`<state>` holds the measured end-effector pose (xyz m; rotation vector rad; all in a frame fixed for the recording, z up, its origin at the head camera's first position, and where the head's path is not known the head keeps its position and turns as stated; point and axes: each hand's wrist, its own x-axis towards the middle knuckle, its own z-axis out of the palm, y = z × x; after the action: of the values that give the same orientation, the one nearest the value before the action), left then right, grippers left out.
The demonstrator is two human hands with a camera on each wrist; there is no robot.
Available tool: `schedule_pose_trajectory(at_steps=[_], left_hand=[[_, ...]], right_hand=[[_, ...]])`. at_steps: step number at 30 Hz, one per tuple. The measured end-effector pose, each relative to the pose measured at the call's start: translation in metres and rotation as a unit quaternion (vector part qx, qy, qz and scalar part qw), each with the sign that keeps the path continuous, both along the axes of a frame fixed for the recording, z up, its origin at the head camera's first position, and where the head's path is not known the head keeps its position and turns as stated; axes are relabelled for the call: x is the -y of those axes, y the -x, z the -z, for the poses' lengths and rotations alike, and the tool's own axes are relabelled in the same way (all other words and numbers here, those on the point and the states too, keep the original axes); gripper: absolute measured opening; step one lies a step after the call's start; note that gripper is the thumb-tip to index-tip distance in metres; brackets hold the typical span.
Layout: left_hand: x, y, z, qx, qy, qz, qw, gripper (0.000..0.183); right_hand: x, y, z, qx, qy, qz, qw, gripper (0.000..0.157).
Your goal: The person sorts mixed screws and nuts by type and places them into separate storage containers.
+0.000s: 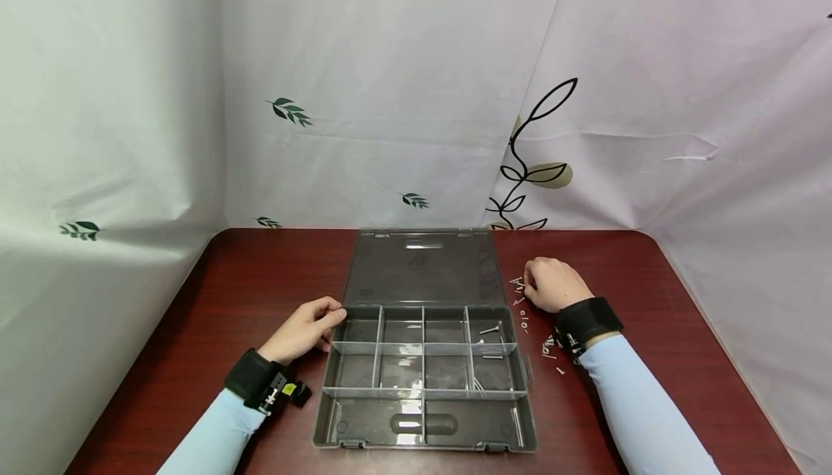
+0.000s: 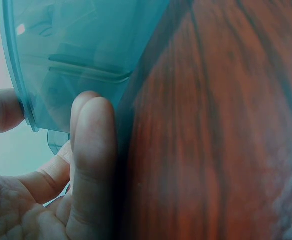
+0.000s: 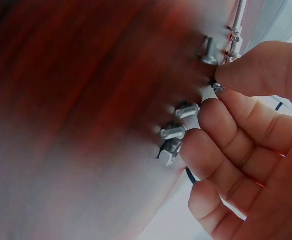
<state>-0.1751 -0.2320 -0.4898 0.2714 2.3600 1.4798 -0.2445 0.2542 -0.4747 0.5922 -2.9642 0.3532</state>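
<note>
An organizer box (image 1: 424, 394) of smoky clear plastic, split into several compartments, lies with its lid (image 1: 422, 269) folded back. My left hand (image 1: 305, 330) grips its left rear corner, thumb over the rim; in the left wrist view the fingers (image 2: 93, 145) lie along the outer wall. To the right of the lid, my right hand (image 1: 552, 285) reaches down to the table. Its thumb and index finger pinch a small metal screw (image 3: 217, 87). Short screws (image 3: 186, 110) lie beside the other curled fingers. A few longer screws (image 1: 491, 329) rest in right-hand compartments.
More small hardware (image 1: 549, 345) is scattered on the dark red wooden table (image 1: 279, 266) between the box and my right forearm. White patterned cloth (image 1: 390, 99) hangs behind the table and along both sides.
</note>
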Motion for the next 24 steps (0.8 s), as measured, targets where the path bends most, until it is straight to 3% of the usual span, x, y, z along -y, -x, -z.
schedule_pose_trajectory(at_steps=[5, 11, 17, 24], left_hand=[[0.0, 0.0, 0.001, 0.003, 0.0, 0.002, 1.0, 0.051], [0.0, 0.001, 0.001, 0.001, -0.004, 0.006, 1.0, 0.051], [0.001, 0.001, 0.001, 0.003, -0.003, -0.001, 1.0, 0.052], [0.0, 0.001, -0.001, 0.005, 0.002, -0.001, 1.0, 0.052]], right_hand=[[-0.002, -0.004, -0.006, 0.011, 0.011, 0.01, 1.0, 0.012], [-0.004, -0.014, -0.019, -0.001, 0.059, 0.006, 0.998, 0.008], [0.003, -0.023, -0.028, -0.008, 0.115, -0.046, 0.992, 0.013], [0.023, -0.043, -0.033, -0.024, 0.136, -0.101, 0.985, 0.013]])
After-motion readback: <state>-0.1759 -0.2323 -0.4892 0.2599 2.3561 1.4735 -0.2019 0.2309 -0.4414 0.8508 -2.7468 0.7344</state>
